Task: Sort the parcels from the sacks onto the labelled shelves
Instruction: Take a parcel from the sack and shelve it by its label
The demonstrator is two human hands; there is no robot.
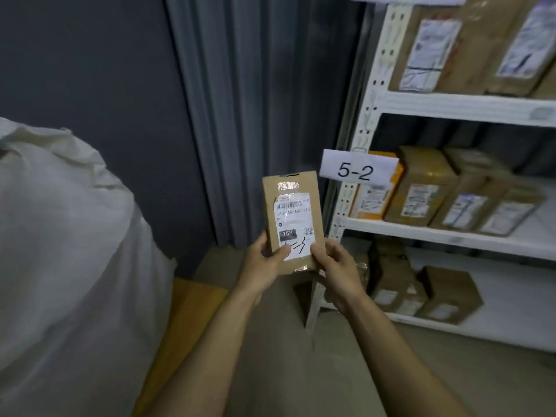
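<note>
The left hand (pixel 264 261) and right hand (pixel 334 264) grip a flat brown cardboard parcel (pixel 293 188); right of the grip, white metal shelves (pixel 451 107) hold brown boxes (pixel 422 188).

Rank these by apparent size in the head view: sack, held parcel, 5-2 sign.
1. sack, by far the largest.
2. parcel, which looks bigger than the sign but is nearer the camera, so true size is unsure.
3. 5-2 sign.
</note>
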